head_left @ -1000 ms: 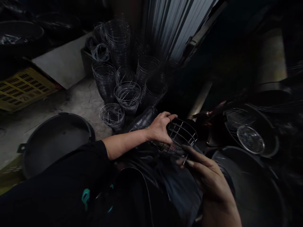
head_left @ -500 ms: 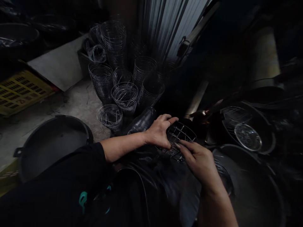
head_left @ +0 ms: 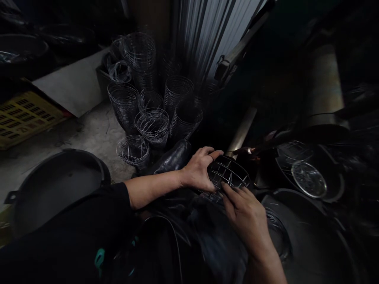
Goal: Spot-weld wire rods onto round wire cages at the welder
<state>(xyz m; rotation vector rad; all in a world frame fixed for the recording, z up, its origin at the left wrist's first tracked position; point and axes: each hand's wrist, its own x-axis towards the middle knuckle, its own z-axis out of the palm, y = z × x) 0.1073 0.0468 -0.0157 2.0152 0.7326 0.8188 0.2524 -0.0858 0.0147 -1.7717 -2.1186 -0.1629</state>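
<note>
A round wire basket (head_left: 229, 173) of thin metal rings and cross wires lies between my hands, above my dark lap. My left hand (head_left: 201, 169) grips its left side, thumb and fingers spread around the rim. At its near right side, my right hand (head_left: 244, 205) has its fingers bent onto the wires, fingertips near the left thumb. Just beyond the basket, a metal rod end (head_left: 242, 132) and a dark arm with a copper-coloured tip (head_left: 249, 150) reach close to the rim.
Several stacks of wire baskets (head_left: 152, 124) stand beyond my left arm. A black tub (head_left: 59, 189) is at the left, a yellow crate (head_left: 26, 118) behind it. At the right are a large dark basin (head_left: 308, 236) and a tub holding a round wire piece (head_left: 309, 179).
The basket has turned or tilted a little, showing more of its wires. My right hand has shifted slightly down and its fingers are more bent. The whole view has moved slightly.
</note>
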